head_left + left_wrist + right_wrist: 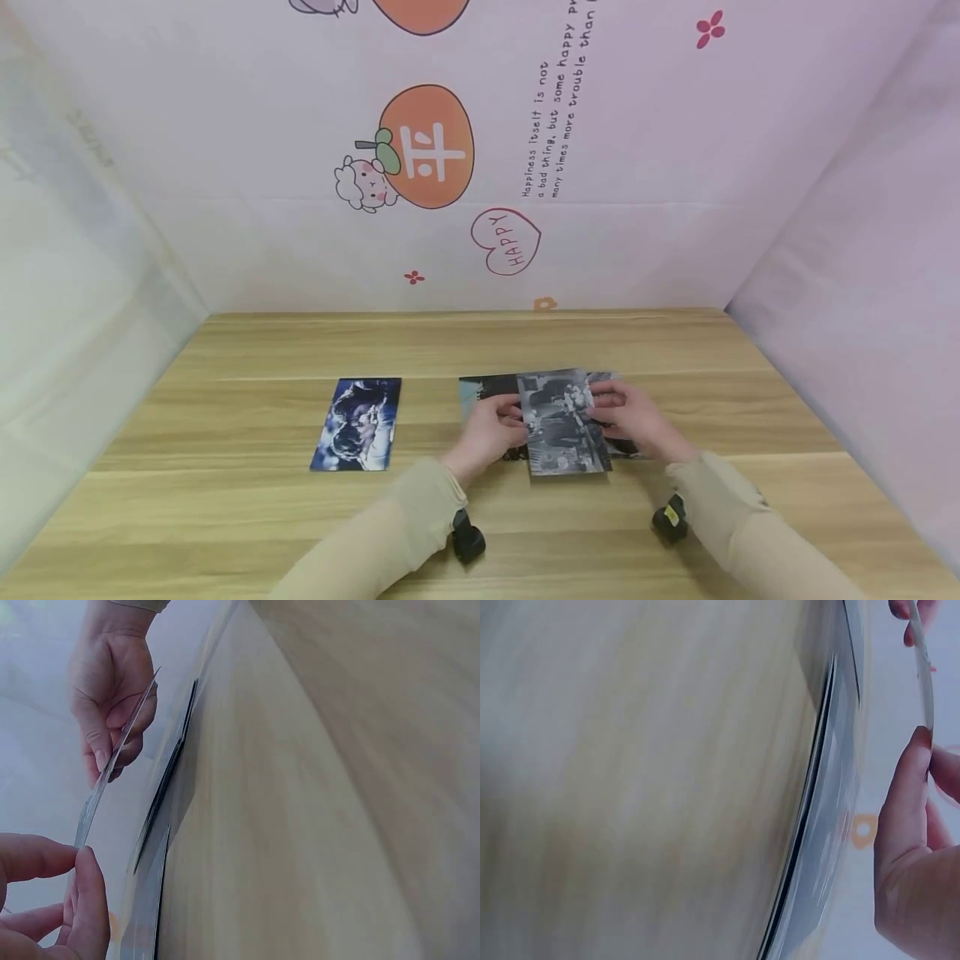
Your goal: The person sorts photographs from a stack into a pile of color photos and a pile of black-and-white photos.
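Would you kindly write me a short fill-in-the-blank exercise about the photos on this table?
1. The black-and-white photo is held by ____ hands at once.
2. The blue photo lies flat on the wooden table, to the person's ____ of the held photo.
3. The left hand and the right hand each ____ an opposite edge of the held photo.
4. Under the held photo, ____ photos lie on the table.

Missing words: two; left; pinch; more

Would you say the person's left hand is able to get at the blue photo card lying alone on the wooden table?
Probably yes: bare table lies between the left hand and the blue photo card, though that hand pinches a black-and-white photo.
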Tool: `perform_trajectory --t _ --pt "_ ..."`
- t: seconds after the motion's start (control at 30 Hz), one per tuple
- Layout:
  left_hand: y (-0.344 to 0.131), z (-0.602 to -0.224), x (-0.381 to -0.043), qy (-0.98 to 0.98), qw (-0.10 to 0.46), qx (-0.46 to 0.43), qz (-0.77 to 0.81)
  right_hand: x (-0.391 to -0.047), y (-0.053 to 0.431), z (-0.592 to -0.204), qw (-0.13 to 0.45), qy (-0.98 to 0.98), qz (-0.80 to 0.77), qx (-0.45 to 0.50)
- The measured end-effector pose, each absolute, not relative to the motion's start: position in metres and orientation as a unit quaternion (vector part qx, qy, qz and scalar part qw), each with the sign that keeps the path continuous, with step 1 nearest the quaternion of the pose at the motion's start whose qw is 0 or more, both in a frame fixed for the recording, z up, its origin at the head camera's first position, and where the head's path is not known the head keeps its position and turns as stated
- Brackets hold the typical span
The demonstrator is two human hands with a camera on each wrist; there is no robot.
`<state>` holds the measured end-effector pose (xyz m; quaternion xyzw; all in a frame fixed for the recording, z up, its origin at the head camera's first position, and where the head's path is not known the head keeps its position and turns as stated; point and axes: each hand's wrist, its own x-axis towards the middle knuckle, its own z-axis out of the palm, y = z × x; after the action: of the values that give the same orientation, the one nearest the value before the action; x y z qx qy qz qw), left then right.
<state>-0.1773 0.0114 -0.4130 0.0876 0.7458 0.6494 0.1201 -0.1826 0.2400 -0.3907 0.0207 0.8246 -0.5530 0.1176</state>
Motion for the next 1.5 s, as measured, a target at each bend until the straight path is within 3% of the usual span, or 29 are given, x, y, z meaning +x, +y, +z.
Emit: perform_trajectory --t 0.43,0.8,1.5 --pt "0.047 -0.416 -0.184 0.729 0.141 0.104 0.662 -0.184 0.276 -0.392 0.105 0.839 -0.533 0.022" --pt "0.081 -0.420 -0.196 0.725 0.138 0.075 0.670 -0.193 0.299 -0.400 0.128 0.857 -0.496 0.056" --pt "0.086 -0.425 -0.197 0.745 0.124 0.069 0.652 -0.205 0.300 -0.398 0.109 0.882 -0.452 0.073"
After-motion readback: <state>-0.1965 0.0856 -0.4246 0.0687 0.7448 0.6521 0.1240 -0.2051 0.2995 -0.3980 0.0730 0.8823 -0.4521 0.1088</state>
